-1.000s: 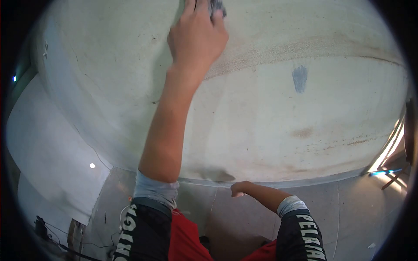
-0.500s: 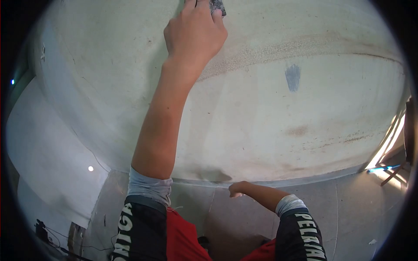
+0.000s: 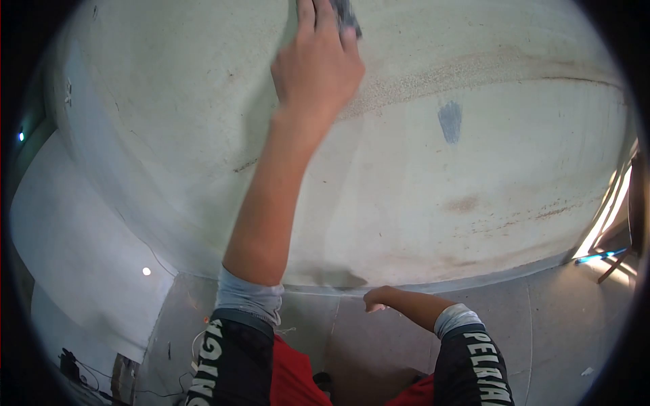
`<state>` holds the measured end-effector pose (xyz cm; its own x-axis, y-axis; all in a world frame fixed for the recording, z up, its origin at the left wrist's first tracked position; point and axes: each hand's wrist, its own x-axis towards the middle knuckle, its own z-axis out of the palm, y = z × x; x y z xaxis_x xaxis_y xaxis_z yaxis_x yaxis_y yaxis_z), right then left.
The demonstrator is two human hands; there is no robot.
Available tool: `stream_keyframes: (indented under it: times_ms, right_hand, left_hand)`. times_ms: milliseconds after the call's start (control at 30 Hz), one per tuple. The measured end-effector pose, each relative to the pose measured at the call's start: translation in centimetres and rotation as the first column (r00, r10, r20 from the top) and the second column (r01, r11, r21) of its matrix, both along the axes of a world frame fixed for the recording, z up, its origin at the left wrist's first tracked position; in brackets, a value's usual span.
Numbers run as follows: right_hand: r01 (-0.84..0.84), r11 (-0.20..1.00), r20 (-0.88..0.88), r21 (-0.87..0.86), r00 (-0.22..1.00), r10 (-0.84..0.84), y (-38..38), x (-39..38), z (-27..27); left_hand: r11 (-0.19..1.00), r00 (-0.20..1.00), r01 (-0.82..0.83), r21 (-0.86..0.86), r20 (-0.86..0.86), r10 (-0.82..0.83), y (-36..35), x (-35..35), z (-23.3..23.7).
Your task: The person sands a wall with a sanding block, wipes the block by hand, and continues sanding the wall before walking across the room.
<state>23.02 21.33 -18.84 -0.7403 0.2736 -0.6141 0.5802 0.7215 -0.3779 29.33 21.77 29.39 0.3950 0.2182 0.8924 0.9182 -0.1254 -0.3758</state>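
Observation:
My left hand (image 3: 318,68) reaches up against the pale wall (image 3: 379,189), its fingers laid over a dark grey, mottled piece that looks like sandpaper (image 3: 347,17). The top of the picture cuts off the fingertips and part of that piece. Lower down, my right hand (image 3: 376,298) hangs in front of the wall's foot, fingers curled in. Nothing shows in it. On the wall, to the right of my left hand, are a grey-blue patch (image 3: 449,122) and a rough brownish band (image 3: 433,81).
A grey tiled floor (image 3: 494,304) meets the wall below. At left stands a white surface (image 3: 81,223) with a bright spot, and cables (image 3: 159,390) lie near the lower left. A blue stick-like thing (image 3: 599,257) and a dark wooden leg (image 3: 613,267) are at right.
My left hand has shifted a little right and down along the wall with the grey piece. My right hand stays low, almost unchanged. The view has tilted slightly.

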Motion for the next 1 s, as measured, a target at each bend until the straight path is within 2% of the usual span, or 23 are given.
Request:
stream_keyframes:
  times_ms: [67,100,167,233,267,333,400,467,500,533,567,633,667,733,800,833,900,933,1000]
  right_hand:
    - [0.019,1.000,-0.021,-0.007,1.000,-0.019,0.4,-0.1,-0.8]
    - [0.035,0.999,-0.054,-0.015,0.998,-0.036,0.5,-0.2,-1.2]
    - [0.001,1.000,-0.053,-0.009,0.999,-0.001,0.4,-0.3,-1.3]
    - [-0.025,1.000,-0.053,0.007,0.998,0.026,0.5,-0.5,-1.0]
    - [-0.029,1.000,-0.048,0.005,0.998,0.029,0.4,-0.4,-1.0]
    - [-0.022,1.000,-0.040,0.006,0.999,0.022,0.5,-0.4,-0.8]
    - [-0.003,0.999,-0.006,0.039,1.000,0.003,0.2,-0.2,-1.1]
    - [-0.010,1.000,-0.030,0.023,0.999,0.011,0.2,-0.1,-0.9]
    - [-0.018,1.000,-0.049,0.009,0.999,0.018,0.3,0.2,-1.0]
    - [-0.018,1.000,-0.041,0.007,0.999,0.018,0.3,0.2,-1.2]
    - [0.011,1.000,-0.033,0.002,0.999,-0.011,0.4,-0.1,-1.3]
    - [0.041,0.999,-0.021,-0.010,0.999,-0.041,0.6,-0.1,-2.0]
    - [0.033,0.999,-0.020,-0.013,0.999,-0.033,0.6,-0.3,-2.3]
    - [0.037,0.999,-0.028,-0.008,0.999,-0.037,1.0,-0.4,-2.3]
    - [-0.018,1.000,-0.055,-0.020,0.998,0.017,0.6,0.0,-2.8]
    - [-0.002,1.000,-0.055,-0.015,0.998,0.002,0.6,0.1,-2.8]
    - [0.001,1.000,-0.002,-0.005,1.000,-0.001,0.1,0.2,-2.5]
    - [-0.020,1.000,0.017,0.013,1.000,0.020,-0.1,0.5,-1.5]
    - [-0.023,1.000,-0.015,0.017,1.000,0.023,0.1,0.5,-1.3]
  left_hand:
    - [0.965,0.964,-0.237,-0.111,0.098,0.247,-2.4,3.3,2.1]
    - [0.965,0.964,-0.237,-0.114,0.096,0.248,-1.7,2.5,1.3]
    - [0.999,0.998,-0.023,-0.033,0.054,0.025,0.9,-0.3,-1.6]
    - [0.982,0.995,-0.069,-0.175,0.061,0.081,-0.5,-0.4,-7.5]
    - [0.982,0.995,-0.067,-0.177,0.062,0.079,-0.8,-1.0,-10.2]
    - [0.935,0.990,0.077,-0.346,0.135,-0.031,-1.1,-1.6,-13.1]
    - [0.954,0.991,0.083,-0.289,0.124,-0.049,-0.5,-1.2,-11.3]
    - [0.969,0.994,0.081,-0.235,0.092,-0.061,0.1,-0.2,-6.4]
    - [0.986,0.996,0.071,-0.153,0.057,-0.063,0.6,0.5,-3.1]
    - [0.996,0.998,0.064,-0.069,0.022,-0.063,0.5,1.1,-1.1]
    - [0.995,0.997,0.069,-0.070,0.026,-0.067,-0.1,2.0,-0.6]
    - [0.982,0.981,-0.181,-0.052,0.059,0.184,-1.3,3.5,-0.8]
    - [0.982,0.982,-0.178,-0.055,0.058,0.181,-1.3,2.9,-2.0]
    - [0.976,0.997,-0.026,-0.217,0.061,0.040,-0.8,0.2,-6.7]
    - [0.925,0.993,-0.030,-0.378,0.099,0.072,-2.0,-1.0,-12.5]
    - [0.927,0.994,-0.015,-0.374,0.099,0.056,-1.9,-1.1,-13.0]
    - [0.916,0.993,0.000,-0.402,0.104,0.046,-1.8,-1.4,-13.2]
    - [0.963,1.000,0.000,-0.269,0.027,0.008,-1.1,-1.3,-11.4]
    - [0.981,0.997,0.019,-0.191,-0.065,-0.032,-0.2,-0.3,-5.9]
